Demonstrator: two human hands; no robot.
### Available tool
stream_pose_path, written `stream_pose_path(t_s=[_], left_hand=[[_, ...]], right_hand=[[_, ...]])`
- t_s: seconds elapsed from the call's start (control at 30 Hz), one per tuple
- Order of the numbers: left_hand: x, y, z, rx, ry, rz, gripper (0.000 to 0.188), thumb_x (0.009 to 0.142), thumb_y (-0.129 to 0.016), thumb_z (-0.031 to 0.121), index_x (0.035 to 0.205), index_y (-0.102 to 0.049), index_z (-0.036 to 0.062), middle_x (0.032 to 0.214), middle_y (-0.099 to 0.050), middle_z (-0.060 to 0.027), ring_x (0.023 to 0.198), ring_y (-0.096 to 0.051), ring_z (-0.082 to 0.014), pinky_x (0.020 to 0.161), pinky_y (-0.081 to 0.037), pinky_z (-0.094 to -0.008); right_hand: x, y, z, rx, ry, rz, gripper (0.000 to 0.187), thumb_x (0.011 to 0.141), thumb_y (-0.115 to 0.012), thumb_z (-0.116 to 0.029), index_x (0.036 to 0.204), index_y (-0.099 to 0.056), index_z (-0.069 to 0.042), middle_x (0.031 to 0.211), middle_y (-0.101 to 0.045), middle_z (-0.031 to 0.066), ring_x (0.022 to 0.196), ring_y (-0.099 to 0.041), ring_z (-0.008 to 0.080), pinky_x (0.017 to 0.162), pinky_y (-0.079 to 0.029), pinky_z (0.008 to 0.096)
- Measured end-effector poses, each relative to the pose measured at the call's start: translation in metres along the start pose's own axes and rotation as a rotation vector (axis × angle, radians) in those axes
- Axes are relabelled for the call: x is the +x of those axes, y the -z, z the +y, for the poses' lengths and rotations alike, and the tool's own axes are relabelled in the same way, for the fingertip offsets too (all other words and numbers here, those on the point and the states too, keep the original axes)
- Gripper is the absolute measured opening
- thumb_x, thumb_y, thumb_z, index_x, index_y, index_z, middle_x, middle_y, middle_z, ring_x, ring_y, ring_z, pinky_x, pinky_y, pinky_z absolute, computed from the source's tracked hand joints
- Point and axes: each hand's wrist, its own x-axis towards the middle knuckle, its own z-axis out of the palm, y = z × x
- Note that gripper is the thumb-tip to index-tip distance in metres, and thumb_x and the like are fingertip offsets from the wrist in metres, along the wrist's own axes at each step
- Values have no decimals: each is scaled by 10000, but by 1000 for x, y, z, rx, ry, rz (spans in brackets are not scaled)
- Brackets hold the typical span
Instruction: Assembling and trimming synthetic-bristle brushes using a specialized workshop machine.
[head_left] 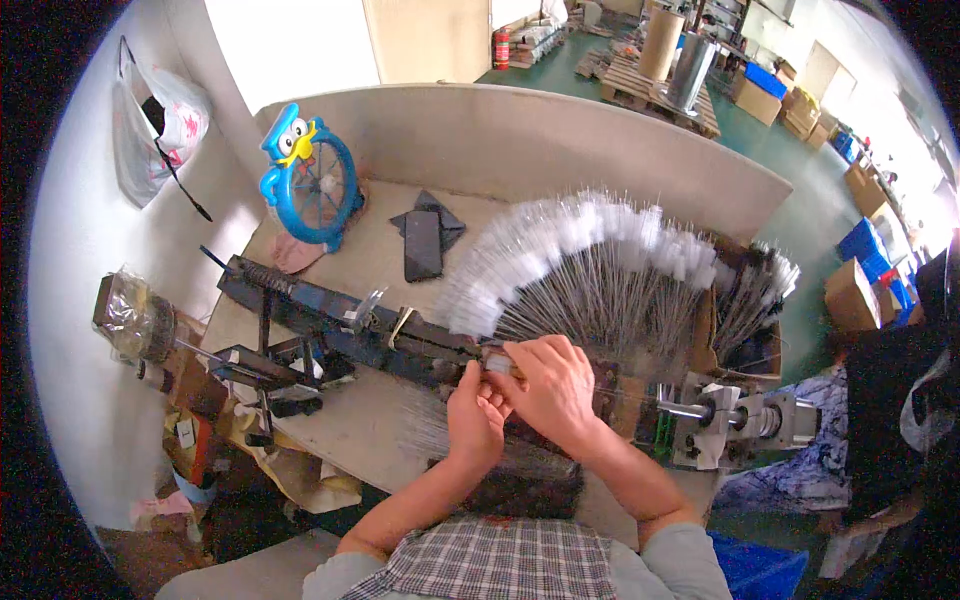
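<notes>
A small whitish piece [497,362] is pinched by the right hand [553,390] beside the long dark metal fixture [345,312], with the curled left hand [475,422] held close, its grip unclear; alignment seems under way, steadiness apparently being required next.

Workshop with bench machine [320,302], pallet [634,98]

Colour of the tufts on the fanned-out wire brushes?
White tufts; they show best in the head view.
</notes>
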Motion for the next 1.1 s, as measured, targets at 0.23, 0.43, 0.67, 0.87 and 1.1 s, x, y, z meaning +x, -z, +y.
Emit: stream_pose_path(t_s=[0.23, 0.43, 0.67, 0.87, 1.1], left_hand=[[7, 16, -13, 64, -99, -52, 96, 871, -541, 146, 814, -529, 70, 771, -545, -20, 709, -538, -124, 701, -475, -290], [3, 0, -6, 52, -45, 5, 73, 863, -548, 94, 913, -567, 43, 887, -606, -40, 787, -587, -128, 737, -477, -288], [3, 4, -6, 21, -70, -18, 109, 870, -539, 114, 923, -566, 22, 864, -615, -52, 781, -601, -145, 766, -480, -301], [5, 9, -10, -115, -6, -50, 86, 864, -532, 92, 919, -569, 37, 898, -616, -59, 800, -603, -149, 760, -480, -297], [4, 6, -9, 39, -63, -36, 76, 864, -548, 86, 925, -560, 42, 893, -608, -51, 797, -596, -130, 722, -474, -280]], right_hand=[[-3, 13, 10, 15, 190, 19, 240, 663, -705, -203, 897, -689, -153, 870, -630, -18, 865, -572, 187, 726, -450, 332], [-10, 11, 27, 41, 183, -24, 211, 672, -681, -210, 882, -671, -186, 860, -611, -27, 869, -563, 190, 740, -443, 350], [-5, 21, 11, 77, 138, -51, 267, 664, -726, -176, 917, -680, -104, 911, -637, 16, 866, -578, 216, 750, -457, 346], [-14, 17, 7, 51, 71, -12, 271, 667, -719, -180, 925, -673, -113, 943, -629, 16, 868, -580, 215, 745, -461, 341], [-18, 14, 12, 3, 83, -24, 235, 695, -695, -190, 928, -674, -164, 963, -623, 5, 882, -576, 211, 735, -460, 349]])
